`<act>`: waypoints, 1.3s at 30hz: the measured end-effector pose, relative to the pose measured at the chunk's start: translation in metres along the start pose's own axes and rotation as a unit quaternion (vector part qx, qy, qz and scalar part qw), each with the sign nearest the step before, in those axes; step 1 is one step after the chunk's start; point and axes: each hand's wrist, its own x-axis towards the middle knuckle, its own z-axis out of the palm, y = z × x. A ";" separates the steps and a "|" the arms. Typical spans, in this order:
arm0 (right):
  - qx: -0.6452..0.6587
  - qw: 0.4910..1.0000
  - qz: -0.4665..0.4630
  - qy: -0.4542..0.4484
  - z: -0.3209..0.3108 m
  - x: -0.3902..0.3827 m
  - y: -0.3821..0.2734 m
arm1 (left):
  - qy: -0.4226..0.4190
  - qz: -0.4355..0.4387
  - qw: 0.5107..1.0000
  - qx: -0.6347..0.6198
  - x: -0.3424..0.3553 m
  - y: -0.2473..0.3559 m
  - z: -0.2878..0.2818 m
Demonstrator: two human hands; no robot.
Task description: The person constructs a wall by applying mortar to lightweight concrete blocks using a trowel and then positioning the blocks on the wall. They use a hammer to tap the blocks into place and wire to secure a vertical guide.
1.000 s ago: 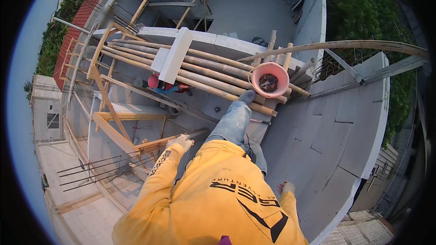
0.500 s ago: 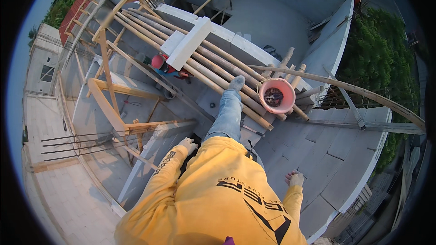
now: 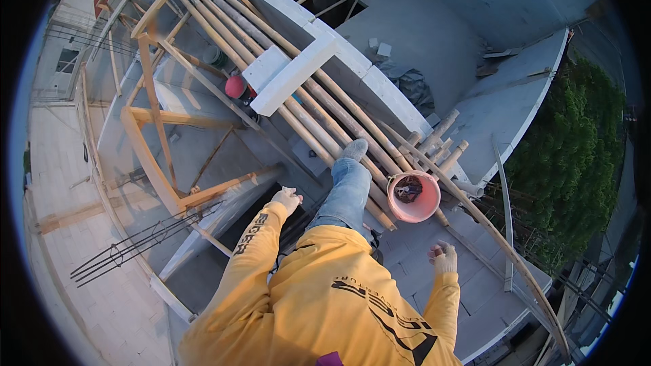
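My left hand (image 3: 286, 199) is held out in the air beside my left thigh, its fingers loosely bent and a little apart, with nothing in them. My right hand (image 3: 443, 256) hangs over the block surface on the right, fingers half curled and apart, also holding nothing. The nearest thing to it is a pink bucket (image 3: 423, 205) with small dark pieces inside, standing at the near end of the poles. My foot in a grey sock or shoe (image 3: 354, 150) rests on several long round wooden poles (image 3: 332, 114). Neither hand touches the bucket or the poles.
White blocks (image 3: 291, 76) lie across the poles. A person in a red helmet (image 3: 235, 87) is below, left of them. A timber frame (image 3: 153, 152) and bent rebar (image 3: 135, 247) stand left, beside an opening. A long bent wooden strip (image 3: 485, 220) curves along the right.
My view has turned and moved forward, and the bucket is closer to my right hand. Both hands have risen forward. My right fingers are more curled than before.
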 end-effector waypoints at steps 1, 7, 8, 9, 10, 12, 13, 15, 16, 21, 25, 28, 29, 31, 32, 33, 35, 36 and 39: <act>-0.012 1.000 0.013 0.005 -0.010 0.007 -0.007 | 0.004 -0.003 1.000 -0.020 0.009 0.010 -0.005; -0.065 0.992 0.100 0.048 -0.048 0.021 -0.074 | 0.070 0.014 0.975 -0.210 0.032 0.133 -0.035; -0.068 0.990 0.113 0.050 -0.052 0.025 -0.080 | 0.085 0.004 0.969 -0.231 0.028 0.155 -0.039; -0.066 0.990 0.114 0.051 -0.055 0.026 -0.083 | 0.086 0.009 0.963 -0.256 0.033 0.159 -0.039; -0.075 0.989 0.117 0.048 -0.052 0.029 -0.093 | 0.091 0.016 0.955 -0.281 0.038 0.163 -0.041; -0.094 0.987 0.123 0.042 -0.052 0.036 -0.111 | 0.096 0.005 0.953 -0.288 0.039 0.165 -0.036; -0.092 0.988 0.117 0.038 -0.052 0.044 -0.113 | 0.098 0.001 0.952 -0.289 0.040 0.165 -0.033; -0.088 0.991 0.097 0.028 -0.049 0.060 -0.125 | 0.102 -0.011 0.962 -0.251 0.037 0.159 -0.029; -0.085 0.992 0.089 0.024 -0.046 0.065 -0.130 | 0.104 -0.016 0.962 -0.253 0.033 0.156 -0.025; -0.093 0.994 0.063 -0.017 -0.025 0.104 -0.169 | 0.130 -0.020 0.979 -0.153 0.019 0.132 -0.026; -0.083 0.994 0.047 -0.057 -0.030 0.147 -0.161 | 0.141 -0.039 0.981 -0.126 -0.006 0.142 -0.038; -0.036 0.998 0.047 -0.039 -0.022 0.143 -0.188 | 0.189 -0.063 0.970 -0.142 -0.016 0.138 -0.046; -0.051 0.997 0.038 -0.037 -0.019 0.141 -0.195 | 0.207 -0.070 0.965 -0.141 -0.016 0.136 -0.054; -0.042 0.998 0.039 -0.031 -0.018 0.147 -0.194 | 0.233 -0.079 0.959 -0.137 -0.007 0.138 -0.072; -0.057 0.997 0.042 -0.019 -0.020 0.152 -0.193 | 0.242 -0.084 0.957 -0.137 -0.004 0.150 -0.077; -0.071 0.996 0.046 -0.007 -0.019 0.157 -0.193 | 0.211 -0.111 0.966 -0.096 -0.002 0.165 -0.091; -0.048 0.996 0.071 -0.015 -0.010 0.162 -0.204 | 0.240 -0.080 0.960 0.121 0.032 0.106 -0.122; -0.041 0.996 0.074 0.000 -0.004 0.168 -0.203 | 0.241 -0.096 0.964 0.060 0.052 0.125 -0.129; -0.071 0.994 0.087 0.014 0.025 0.179 -0.223 | 0.271 -0.138 0.951 -0.053 0.101 0.178 -0.157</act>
